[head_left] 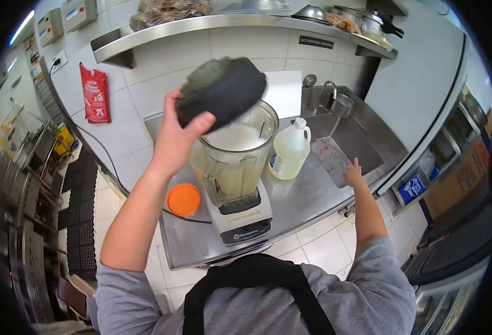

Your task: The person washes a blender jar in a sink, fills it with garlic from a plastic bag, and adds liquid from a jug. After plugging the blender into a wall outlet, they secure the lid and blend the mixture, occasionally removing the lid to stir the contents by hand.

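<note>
My left hand (187,124) grips a black blender lid (223,92), tilted over the jar's mouth and slightly blurred. Its far end looks dull green. Below it stands a clear blender jar (232,173) with pale liquid and white foam, seated on a white and black blender base (243,220). My right hand (353,174) is stretched out at the sink's near edge, fingers apart and nothing in them. Beside the jar is a plastic jug (290,151) of pale yellow liquid. An orange round lid (183,200) lies left of the base.
The steel sink (363,134) on the right has a faucet (329,86), a small metal pot (343,104) and a clear tray-like piece (329,159). A steel shelf (246,21) runs above the counter. A dark cord (109,153) hangs at the left, near a red pouch (95,94).
</note>
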`<state>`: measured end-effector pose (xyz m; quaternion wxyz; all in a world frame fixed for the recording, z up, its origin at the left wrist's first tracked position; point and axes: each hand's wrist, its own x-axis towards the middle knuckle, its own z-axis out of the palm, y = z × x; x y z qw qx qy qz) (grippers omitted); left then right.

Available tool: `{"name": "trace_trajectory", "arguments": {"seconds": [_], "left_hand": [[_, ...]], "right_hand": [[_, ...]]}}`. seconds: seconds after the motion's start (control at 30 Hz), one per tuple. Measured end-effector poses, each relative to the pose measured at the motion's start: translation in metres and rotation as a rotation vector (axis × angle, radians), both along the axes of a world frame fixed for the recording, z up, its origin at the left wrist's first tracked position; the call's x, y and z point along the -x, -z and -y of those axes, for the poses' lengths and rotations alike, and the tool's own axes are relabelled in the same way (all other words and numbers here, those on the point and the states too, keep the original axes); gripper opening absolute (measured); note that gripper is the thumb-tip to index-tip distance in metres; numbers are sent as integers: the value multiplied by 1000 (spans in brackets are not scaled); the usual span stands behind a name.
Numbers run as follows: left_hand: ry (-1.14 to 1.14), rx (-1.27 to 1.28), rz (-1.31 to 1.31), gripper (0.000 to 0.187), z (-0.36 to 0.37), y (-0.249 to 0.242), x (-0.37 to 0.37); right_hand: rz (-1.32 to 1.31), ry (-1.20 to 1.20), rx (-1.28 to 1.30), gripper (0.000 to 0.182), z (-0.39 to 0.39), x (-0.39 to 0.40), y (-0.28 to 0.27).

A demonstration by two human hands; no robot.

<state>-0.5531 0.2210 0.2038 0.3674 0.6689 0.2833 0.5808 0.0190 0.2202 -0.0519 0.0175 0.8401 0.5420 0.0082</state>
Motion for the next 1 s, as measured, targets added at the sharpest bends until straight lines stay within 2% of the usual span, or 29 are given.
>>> {"name": "trace_trajectory", "arguments": {"seconds": [0.03, 0.1, 0.13, 0.2, 0.23, 0.3, 0.43, 0.5, 0.57, 0.6, 0.63, 0.67, 0.73, 0.77, 0.8, 0.83, 0.87, 0.9, 0.93, 1.0], "left_hand": [[-22, 9, 0, 78, 5, 0, -4], [-99, -191, -363, 83, 9, 0, -13], [-165, -180, -435, 89, 5, 3, -14], [-164, -163, -470, 91, 8, -3, -17], [-150, -158, -497, 92, 9, -5, -18], [-195, -177, -566, 93, 8, -6, -20], [-176, -81, -562, 92, 14, -8, -23], [-177, -173, -549, 98, 17, 0, -25], [-229, -155, -509, 97, 24, 13, -30], [-382, -305, -489, 91, 23, 15, -29], [-532, -462, -469, 85, 23, 9, -34], [-572, -531, -341, 71, 17, 0, -39], [-675, -602, -550, 52, 12, -39, -49], [-810, -617, -906, 50, 24, -66, -66], [-771, -479, -1036, 55, 17, -71, -74], [-749, -435, -1045, 55, 14, -71, -83], [-549, -234, -1050, 57, 12, -72, -92], [-355, -51, -1039, 58, 11, -73, -95], [-340, -40, -1042, 58, 11, -71, -95], [-391, 23, -1019, 58, 7, -71, -95]], "right_hand": [[0, -22, 9, 66, -3, -12, 14], [53, -245, -202, 56, -12, -34, 33], [47, -265, -194, 56, -9, -29, 25], [-233, -225, -644, 34, 11, 5, -28], [-240, -243, -638, 34, 6, -5, -23], [-230, -148, -425, 18, -1, -26, -4], [-288, -231, -436, 17, -14, -40, 24], [-205, -352, -784, 16, -15, -28, 32], [-308, -377, -720, 16, -21, -18, 60], [-401, -384, -676, 17, -24, -11, 78], [-463, -379, -528, 18, -23, -2, 94], [-521, -371, -379, 18, -20, 9, 109], [-572, -382, -477, 15, -6, 50, 115], [-628, -419, -465, 16, 4, 76, 107], [-685, -449, -447, 17, 16, 102, 99], [-671, -519, -295, 21, 26, 126, 97], [-656, -591, -154, 24, 37, 148, 96], [-810, -711, -32, 28, 52, 167, 94], [-968, -820, 88, 32, 68, 187, 89], [-1346, -690, 437, 40, 92, 231, 49]]}}
